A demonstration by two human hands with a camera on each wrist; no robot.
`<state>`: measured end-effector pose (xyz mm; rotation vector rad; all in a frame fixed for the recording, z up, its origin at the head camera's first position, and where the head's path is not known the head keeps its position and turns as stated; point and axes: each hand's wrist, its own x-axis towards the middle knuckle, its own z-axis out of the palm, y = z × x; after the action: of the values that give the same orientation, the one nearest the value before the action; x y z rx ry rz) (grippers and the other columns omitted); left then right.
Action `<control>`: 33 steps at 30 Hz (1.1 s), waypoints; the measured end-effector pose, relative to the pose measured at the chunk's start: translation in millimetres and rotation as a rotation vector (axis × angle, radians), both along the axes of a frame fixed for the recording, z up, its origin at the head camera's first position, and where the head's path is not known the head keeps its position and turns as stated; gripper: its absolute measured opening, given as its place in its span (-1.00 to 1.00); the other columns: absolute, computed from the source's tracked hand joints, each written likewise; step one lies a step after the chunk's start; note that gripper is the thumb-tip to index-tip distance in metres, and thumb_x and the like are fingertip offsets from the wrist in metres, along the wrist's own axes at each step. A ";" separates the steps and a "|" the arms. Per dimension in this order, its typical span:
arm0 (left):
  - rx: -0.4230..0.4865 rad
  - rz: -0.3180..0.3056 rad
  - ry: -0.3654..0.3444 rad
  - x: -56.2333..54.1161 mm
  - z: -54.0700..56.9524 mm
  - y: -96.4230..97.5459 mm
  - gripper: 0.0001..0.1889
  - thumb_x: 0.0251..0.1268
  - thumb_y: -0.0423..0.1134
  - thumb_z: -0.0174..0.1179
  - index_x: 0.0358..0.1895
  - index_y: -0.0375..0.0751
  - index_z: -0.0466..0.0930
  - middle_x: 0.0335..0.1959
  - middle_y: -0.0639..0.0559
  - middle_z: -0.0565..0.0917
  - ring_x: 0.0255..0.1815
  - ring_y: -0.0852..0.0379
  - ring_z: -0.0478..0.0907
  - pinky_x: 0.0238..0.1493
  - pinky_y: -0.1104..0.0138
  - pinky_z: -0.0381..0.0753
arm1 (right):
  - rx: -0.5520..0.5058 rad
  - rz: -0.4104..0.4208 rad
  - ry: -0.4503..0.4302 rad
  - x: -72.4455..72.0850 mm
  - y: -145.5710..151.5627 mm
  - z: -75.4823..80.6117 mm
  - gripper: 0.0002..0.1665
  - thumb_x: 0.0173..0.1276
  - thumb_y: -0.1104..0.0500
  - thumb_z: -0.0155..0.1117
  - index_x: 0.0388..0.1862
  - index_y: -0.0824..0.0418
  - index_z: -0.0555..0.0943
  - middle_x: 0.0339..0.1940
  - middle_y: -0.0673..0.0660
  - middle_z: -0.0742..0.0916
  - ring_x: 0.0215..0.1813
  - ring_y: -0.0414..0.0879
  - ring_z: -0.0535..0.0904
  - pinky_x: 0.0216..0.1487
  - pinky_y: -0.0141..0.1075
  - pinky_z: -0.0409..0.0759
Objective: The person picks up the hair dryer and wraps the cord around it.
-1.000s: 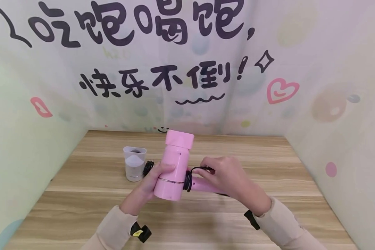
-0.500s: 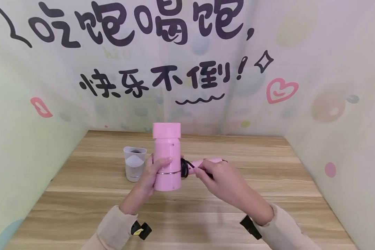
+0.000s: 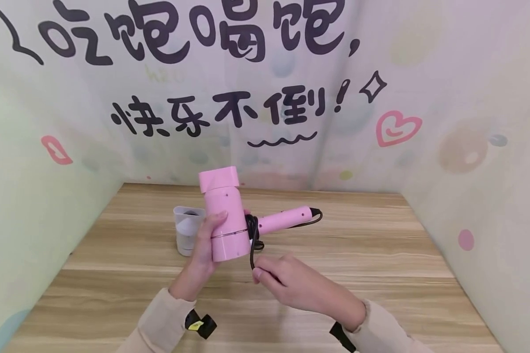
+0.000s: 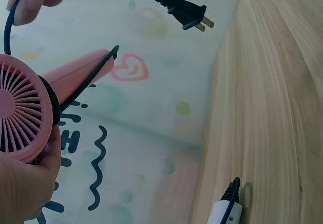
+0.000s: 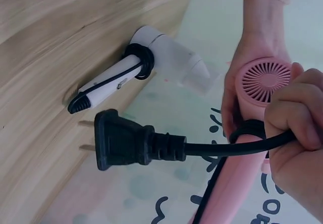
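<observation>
My left hand (image 3: 201, 252) grips the barrel of a pink hair dryer (image 3: 226, 200), thumb across its side. The dryer is held up over the table, nozzle pointing away and handle (image 3: 284, 219) out to the right. Black cord (image 3: 252, 226) is wound round the handle where it meets the barrel. Below the dryer, my right hand (image 3: 298, 284) pinches a length of that cord between thumb and fingers. In the right wrist view the two-pin plug (image 5: 121, 141) sticks out on the cord's end beyond this hand. The round rear grille (image 5: 266, 80) of the dryer also shows there.
A white hair dryer (image 3: 187, 230) stands on the wooden table (image 3: 115, 274), left of and behind the left hand. Its own black cord (image 5: 144, 62) is coiled round its handle. A printed cloth wall (image 3: 265, 162) rises behind the table's far edge.
My right hand has moved from beside the handle toward me and left, pulling a strand of cord down. The pink hair dryer has shifted left and away, its handle end swinging up to the right.
</observation>
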<state>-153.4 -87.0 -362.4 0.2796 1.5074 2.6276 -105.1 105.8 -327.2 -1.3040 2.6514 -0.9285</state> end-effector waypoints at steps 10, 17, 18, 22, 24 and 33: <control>0.148 -0.061 0.024 -0.7 3.4 5.0 -0.64 0.31 -0.14 -0.30 0.14 -0.07 0.22 -0.18 0.11 0.66 -0.21 0.22 0.60 -0.20 0.37 0.56 | 0.022 0.145 0.115 -12.3 1.5 -6.4 -0.79 0.47 0.18 -0.06 -0.41 0.14 0.42 -0.66 -0.13 0.36 -0.59 -0.44 0.18 -0.49 -0.65 0.25; 0.229 -0.101 0.012 1.1 3.9 6.9 -0.62 0.32 -0.09 -0.31 0.16 -0.05 0.19 -0.19 0.08 0.67 -0.18 0.19 0.61 -0.19 0.36 0.57 | 0.080 0.160 0.120 -17.7 5.0 -7.1 -0.78 0.43 0.18 0.00 -0.46 0.11 0.34 -0.70 -0.17 0.22 -0.64 -0.44 0.08 -0.56 -0.65 0.10; 0.239 -0.111 0.010 1.7 3.9 6.7 -0.62 0.33 -0.08 -0.29 0.16 -0.05 0.18 -0.18 0.07 0.67 -0.16 0.19 0.61 -0.17 0.36 0.57 | 0.095 0.159 0.127 -18.3 5.9 -7.1 -0.78 0.43 0.18 0.01 -0.46 0.11 0.34 -0.70 -0.17 0.21 -0.64 -0.44 0.08 -0.57 -0.64 0.10; 0.293 -0.168 0.008 4.3 5.2 6.3 -0.59 0.34 0.00 -0.19 0.18 -0.05 0.16 -0.15 0.06 0.66 -0.10 0.16 0.60 -0.10 0.34 0.56 | 0.151 0.143 0.181 -20.4 9.1 -6.4 -0.79 0.41 0.17 0.05 -0.46 0.11 0.34 -0.72 -0.17 0.18 -0.65 -0.41 0.10 -0.58 -0.60 0.11; 0.330 -0.210 0.008 5.8 6.1 5.8 -0.57 0.33 0.02 -0.13 0.18 -0.06 0.15 -0.13 0.05 0.66 -0.07 0.15 0.60 -0.08 0.33 0.56 | 0.170 0.133 0.211 -21.3 10.1 -5.5 -0.79 0.40 0.17 0.06 -0.46 0.10 0.34 -0.72 -0.17 0.18 -0.65 -0.39 0.12 -0.58 -0.59 0.12; 0.459 -0.355 -0.007 10.5 12.1 7.8 -0.56 0.33 0.01 -0.10 0.18 -0.07 0.15 -0.07 -0.03 0.63 -0.02 0.09 0.58 -0.05 0.33 0.55 | 0.271 -0.020 0.353 -29.4 14.4 -5.0 -0.89 0.35 0.12 0.13 -0.39 0.07 0.45 -0.74 -0.16 0.31 -0.66 -0.34 0.23 -0.63 -0.43 0.29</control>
<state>-142.9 -79.2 -350.3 0.5165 0.7422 2.6289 -134.5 120.2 -332.2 -1.4898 2.9139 -0.3422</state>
